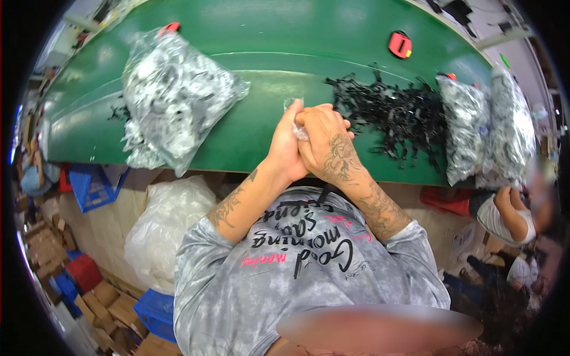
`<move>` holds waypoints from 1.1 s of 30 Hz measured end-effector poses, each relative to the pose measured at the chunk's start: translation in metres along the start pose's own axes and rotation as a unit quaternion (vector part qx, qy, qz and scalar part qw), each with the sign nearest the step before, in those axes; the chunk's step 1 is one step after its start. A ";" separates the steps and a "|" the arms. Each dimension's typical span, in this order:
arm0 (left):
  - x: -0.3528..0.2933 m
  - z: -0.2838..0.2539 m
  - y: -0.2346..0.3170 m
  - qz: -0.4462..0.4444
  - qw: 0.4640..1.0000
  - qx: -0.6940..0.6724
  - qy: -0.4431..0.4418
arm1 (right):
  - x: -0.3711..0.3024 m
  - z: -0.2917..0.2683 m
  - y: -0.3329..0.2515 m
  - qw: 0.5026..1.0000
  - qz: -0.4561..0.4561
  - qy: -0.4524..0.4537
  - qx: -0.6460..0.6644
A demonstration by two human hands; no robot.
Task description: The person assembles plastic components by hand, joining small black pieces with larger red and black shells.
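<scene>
Several bags [184, 89] and heaped black pieces [398, 113] flank hands [323, 139] clasping clear plastic [301, 132].

Handheld wrapper [301, 132]: glossy, crinkled plastic

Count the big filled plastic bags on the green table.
3 clearly visible: one large clear bag at the left, and an inner bag and an outer bag side by side at the right. Another may be partly hidden under the left one.
</scene>
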State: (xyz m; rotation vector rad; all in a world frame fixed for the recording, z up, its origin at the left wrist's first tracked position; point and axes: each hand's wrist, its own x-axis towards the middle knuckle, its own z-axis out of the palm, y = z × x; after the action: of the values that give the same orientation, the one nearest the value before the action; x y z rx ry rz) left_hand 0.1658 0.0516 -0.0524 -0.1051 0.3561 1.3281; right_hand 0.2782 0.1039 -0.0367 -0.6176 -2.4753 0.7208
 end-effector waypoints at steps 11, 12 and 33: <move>-0.075 -0.059 0.061 0.402 0.882 0.184 0.166 | -0.009 -0.027 -0.019 0.981 -0.058 -0.171 0.066; -0.087 -0.058 0.081 0.434 0.853 0.221 0.188 | -0.011 -0.027 -0.012 0.981 -0.063 -0.172 0.069; -0.077 0.027 0.075 0.336 0.531 0.760 0.169 | 0.025 -0.025 -0.014 0.914 0.177 0.003 0.365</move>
State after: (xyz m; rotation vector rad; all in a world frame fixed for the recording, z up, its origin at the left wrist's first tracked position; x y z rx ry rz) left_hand 0.0844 0.0061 0.0061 1.4218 1.9407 1.2528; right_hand 0.2685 0.1164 -0.0020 -0.7568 -1.8713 1.6623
